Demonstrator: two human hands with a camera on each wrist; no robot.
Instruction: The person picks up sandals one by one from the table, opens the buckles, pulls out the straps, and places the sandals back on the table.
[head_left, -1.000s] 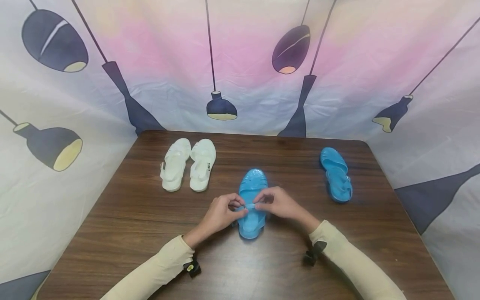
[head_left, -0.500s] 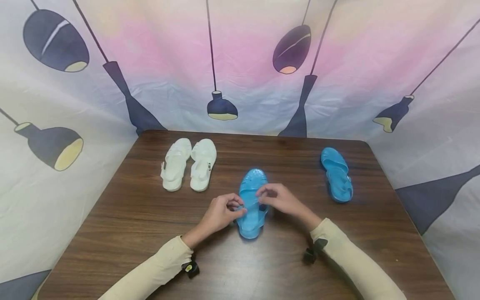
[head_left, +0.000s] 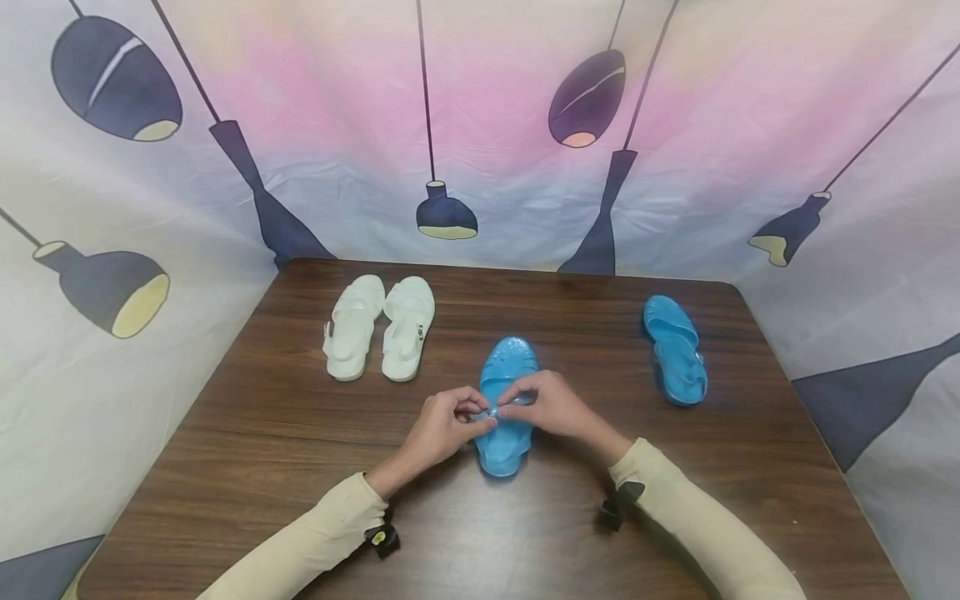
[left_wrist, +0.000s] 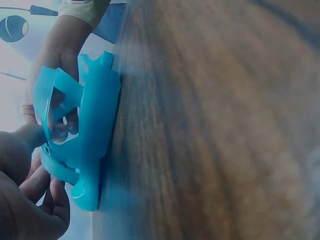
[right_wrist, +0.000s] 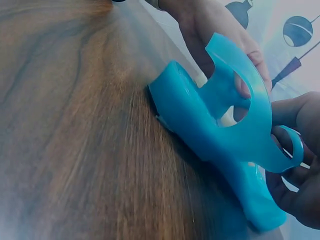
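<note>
A blue jelly sandal (head_left: 504, 457) stands at the middle of the table, toe pointing away from me. My left hand (head_left: 441, 423) pinches its ankle strap near the small buckle (head_left: 492, 412), on the sandal's left side. From the right, my right hand (head_left: 551, 406) pinches the strap between thumb and finger, right beside the left fingertips. Seen from the right wrist, the strap (right_wrist: 296, 145) bends into a loop at the right hand's fingers. The left wrist view shows the sandal (left_wrist: 95, 120) side-on, sole on the wood. Fingers partly hide the buckle.
Two white sandals (head_left: 351, 337) stand side by side at the back left of the brown wooden table (head_left: 247, 450). A second blue sandal (head_left: 680, 375) lies toward the back right. A cloth backdrop (head_left: 495, 92) with printed lamps hangs behind and beside the table.
The right hand let the strap slip and drew back slightly right, then returned left and pinches it again by the buckle. The left hand keeps its grip; the sandal stays put.
</note>
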